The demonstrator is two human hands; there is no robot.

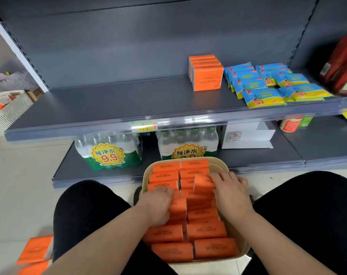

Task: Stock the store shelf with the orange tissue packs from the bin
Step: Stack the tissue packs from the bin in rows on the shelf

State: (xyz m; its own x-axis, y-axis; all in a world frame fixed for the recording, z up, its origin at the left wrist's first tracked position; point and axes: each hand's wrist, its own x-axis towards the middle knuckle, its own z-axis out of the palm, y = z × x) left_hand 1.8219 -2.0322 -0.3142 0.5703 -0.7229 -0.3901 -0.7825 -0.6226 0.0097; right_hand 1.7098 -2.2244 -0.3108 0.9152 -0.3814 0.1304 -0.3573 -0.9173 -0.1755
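From my remote seat I look down on the tan bin (222,166), sitting on the floor between the person's knees and filled with orange tissue packs (206,231) laid in two columns. The left hand (158,205) is in the bin's left column. Its fingers curl down among the packs against an upended pack (177,207), but I cannot tell whether they actually grip it. The right hand (230,192) is over the bin's right column, fingers spread and bent over the end of a raised pack (202,183) that tilts up out of its row.

Beyond the bin and higher stands the grey shelf (113,102). On it, a row of four orange packs (207,76) stands on edge, with blue-and-yellow packets (267,85) just to the right. Directly behind the bin, on the bottom level, are shrink-wrapped water bottle bundles (109,153). Left of the bin, past the knee, loose orange packs (35,249) lie on the floor.
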